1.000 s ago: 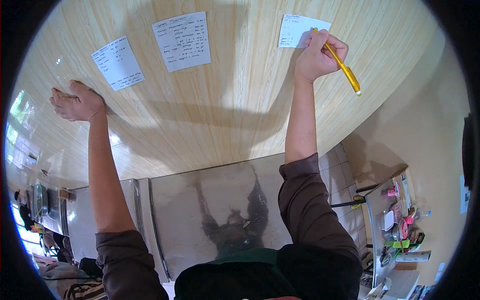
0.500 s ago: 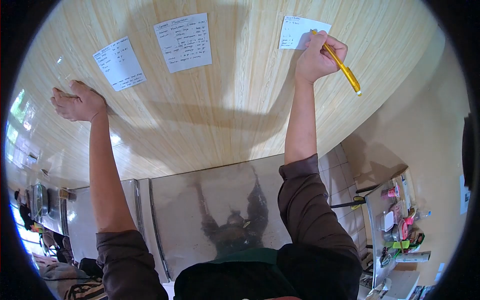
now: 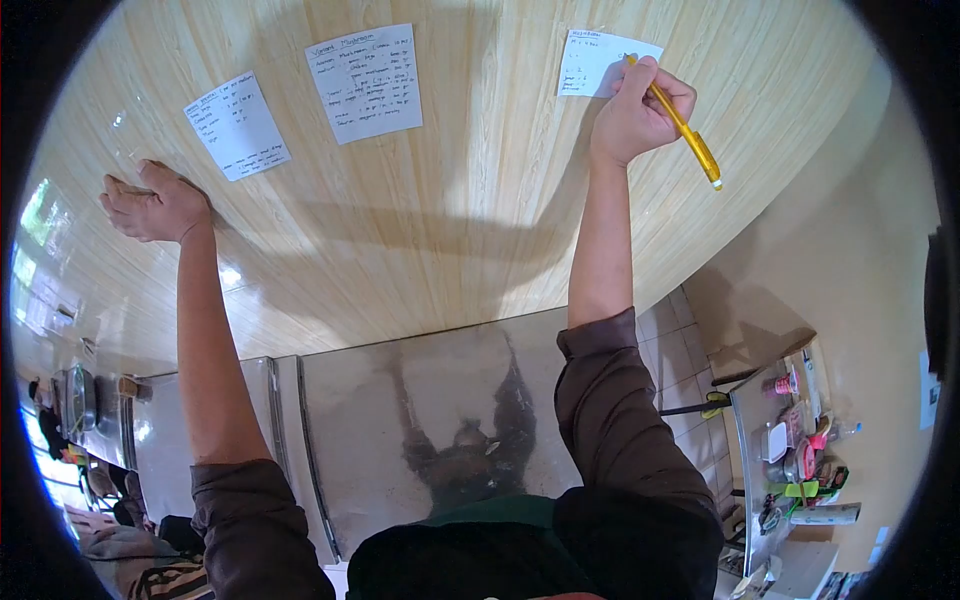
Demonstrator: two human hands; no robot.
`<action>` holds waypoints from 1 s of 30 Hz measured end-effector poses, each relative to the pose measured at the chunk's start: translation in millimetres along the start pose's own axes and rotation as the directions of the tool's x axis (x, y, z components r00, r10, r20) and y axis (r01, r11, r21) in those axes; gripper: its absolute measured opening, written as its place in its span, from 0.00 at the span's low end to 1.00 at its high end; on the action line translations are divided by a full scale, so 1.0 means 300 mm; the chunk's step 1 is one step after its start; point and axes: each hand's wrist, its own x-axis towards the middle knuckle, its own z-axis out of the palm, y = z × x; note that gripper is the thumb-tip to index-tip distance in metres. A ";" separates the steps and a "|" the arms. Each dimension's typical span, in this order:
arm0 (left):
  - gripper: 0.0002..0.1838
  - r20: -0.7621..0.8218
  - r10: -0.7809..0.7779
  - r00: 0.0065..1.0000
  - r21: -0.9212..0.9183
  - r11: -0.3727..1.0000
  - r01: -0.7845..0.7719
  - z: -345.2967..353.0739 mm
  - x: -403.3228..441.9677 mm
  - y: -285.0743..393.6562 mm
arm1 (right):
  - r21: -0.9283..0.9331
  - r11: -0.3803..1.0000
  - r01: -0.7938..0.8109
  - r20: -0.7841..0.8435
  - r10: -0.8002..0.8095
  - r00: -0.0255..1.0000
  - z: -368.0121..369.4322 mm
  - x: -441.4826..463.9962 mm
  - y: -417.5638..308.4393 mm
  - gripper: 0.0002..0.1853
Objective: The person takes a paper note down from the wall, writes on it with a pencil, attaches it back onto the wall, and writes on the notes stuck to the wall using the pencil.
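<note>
The right hand (image 3: 643,112) is gripping a yellow pen (image 3: 703,157) at the rightmost note (image 3: 588,62). Well left of that note, the left hand (image 3: 160,208) is curving half-open, seemingly empty; without its bracing, pen pressure could be shifting the note.

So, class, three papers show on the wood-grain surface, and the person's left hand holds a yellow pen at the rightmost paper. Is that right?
Not quite: the hand is wrong. The head view shows the right hand holding the yellow pen at the rightmost paper. The rest stands.
</note>
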 end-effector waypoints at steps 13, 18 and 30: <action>0.36 -0.021 0.012 1.000 0.026 1.000 -0.012 0.000 -0.003 0.010 | -0.026 0.998 0.052 -0.002 -0.052 0.999 -0.010 0.003 0.028 0.10; 0.36 -0.032 0.032 0.999 0.032 0.999 -0.031 0.002 -0.002 0.003 | -0.085 0.992 0.091 0.038 -0.088 0.995 -0.025 0.014 0.038 0.09; 0.37 -0.044 0.057 0.997 0.031 0.998 -0.056 0.004 -0.001 0.002 | -0.022 0.998 0.060 -0.008 -0.061 0.998 -0.013 0.013 0.035 0.08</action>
